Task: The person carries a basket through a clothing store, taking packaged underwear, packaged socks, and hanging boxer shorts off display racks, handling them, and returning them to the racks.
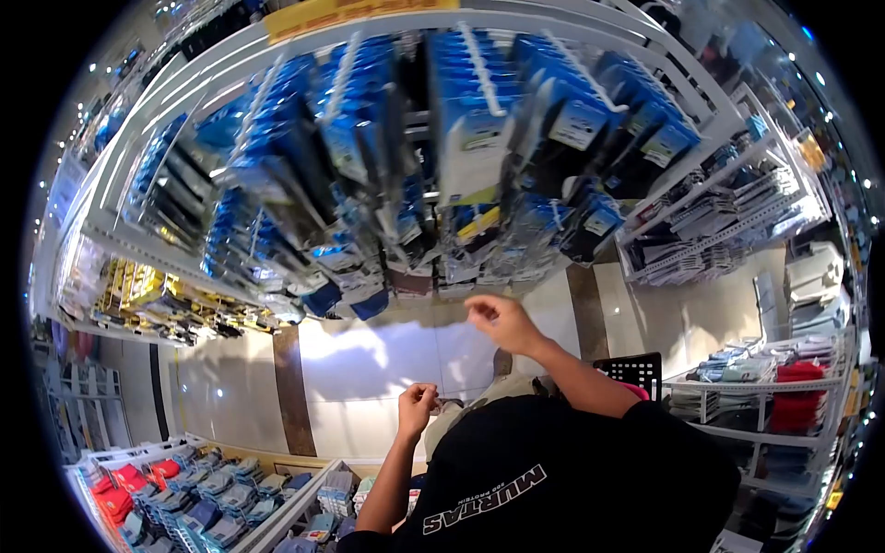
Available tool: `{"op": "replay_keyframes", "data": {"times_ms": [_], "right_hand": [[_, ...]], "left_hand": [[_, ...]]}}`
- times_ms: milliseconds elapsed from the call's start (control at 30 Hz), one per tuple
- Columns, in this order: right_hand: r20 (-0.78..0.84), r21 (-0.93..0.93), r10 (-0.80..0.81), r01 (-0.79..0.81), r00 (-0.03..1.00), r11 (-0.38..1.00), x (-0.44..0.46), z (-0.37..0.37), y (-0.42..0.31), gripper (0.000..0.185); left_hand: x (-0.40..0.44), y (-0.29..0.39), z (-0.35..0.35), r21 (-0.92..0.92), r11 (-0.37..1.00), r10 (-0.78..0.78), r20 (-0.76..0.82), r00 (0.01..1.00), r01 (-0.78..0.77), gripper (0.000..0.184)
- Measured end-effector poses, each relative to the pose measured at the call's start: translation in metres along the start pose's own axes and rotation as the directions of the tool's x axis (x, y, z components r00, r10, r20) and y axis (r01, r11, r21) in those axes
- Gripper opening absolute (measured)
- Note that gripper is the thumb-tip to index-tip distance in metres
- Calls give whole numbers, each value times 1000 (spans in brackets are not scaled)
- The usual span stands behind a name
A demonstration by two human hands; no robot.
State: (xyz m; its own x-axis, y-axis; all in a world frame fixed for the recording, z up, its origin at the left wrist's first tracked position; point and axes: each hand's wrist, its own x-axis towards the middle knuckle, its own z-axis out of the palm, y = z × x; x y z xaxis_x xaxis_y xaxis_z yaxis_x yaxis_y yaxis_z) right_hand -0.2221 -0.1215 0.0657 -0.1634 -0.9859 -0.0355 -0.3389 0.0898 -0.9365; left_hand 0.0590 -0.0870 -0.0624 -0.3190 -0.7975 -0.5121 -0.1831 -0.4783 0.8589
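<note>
My right hand [505,323] is held out over the floor, just below the lower row of hanging packets [475,226]. Its fingers are bent and slightly apart, and I see nothing in them. Lower and to the left, my left hand [418,405] is in front of my body with its fingers curled in. No item shows in it. Both hands are apart from the goods. Nearest above them is a white rack [719,69] with blue-topped clear packets [475,83] hung in rows on white hooks [484,74].
Yellow-topped packets [152,290] hang at the left. A side rack [724,221] and shelves with folded red goods [797,396] stand at the right. Bottom left is a bin of folded goods [207,498]. A black perforated basket [636,370] is beside my right arm.
</note>
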Motion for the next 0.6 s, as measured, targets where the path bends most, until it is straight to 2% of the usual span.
{"op": "replay_keyframes", "data": {"times_ms": [67,133,167,200,267,333,367,433,467,533,600], "right_hand": [[-180,29,-52,58,982,998,12,-49,13,25],[-383,30,-172,198,908,980,21,-110,13,29],[-510,112,-133,219,850,969,26,-139,8,27],[-624,186,-82,249,777,951,30,-169,0,25],[-783,64,-221,429,581,901,35,-227,-9,28],[-873,-84,-304,497,381,864,44,-270,-18,31],[-870,-55,-291,510,398,859,53,-286,-18,35],[-865,12,-254,524,432,852,60,-305,-17,42],[-818,154,-152,465,555,872,58,-308,-22,46],[-782,198,-177,508,598,838,72,-308,-6,53],[-839,56,-210,464,502,884,77,-308,6,57]], "left_hand": [[8,14,17,42,999,-2,-33,999,3,25],[17,30,42,-3,1000,-3,-52,999,3,26],[23,38,57,-36,999,-2,-64,998,0,26],[28,47,75,-71,997,-2,-76,997,-4,26],[34,66,114,-63,998,8,-52,999,-11,27],[41,81,157,-43,999,27,-28,999,-28,26],[45,82,178,-100,994,42,12,999,-40,25],[49,87,213,-91,994,74,74,995,-67,22],[48,94,230,-85,993,90,91,992,-82,23],[45,101,248,-80,994,89,117,989,-80,23],[43,103,253,-66,994,97,129,987,-89,24]]}}
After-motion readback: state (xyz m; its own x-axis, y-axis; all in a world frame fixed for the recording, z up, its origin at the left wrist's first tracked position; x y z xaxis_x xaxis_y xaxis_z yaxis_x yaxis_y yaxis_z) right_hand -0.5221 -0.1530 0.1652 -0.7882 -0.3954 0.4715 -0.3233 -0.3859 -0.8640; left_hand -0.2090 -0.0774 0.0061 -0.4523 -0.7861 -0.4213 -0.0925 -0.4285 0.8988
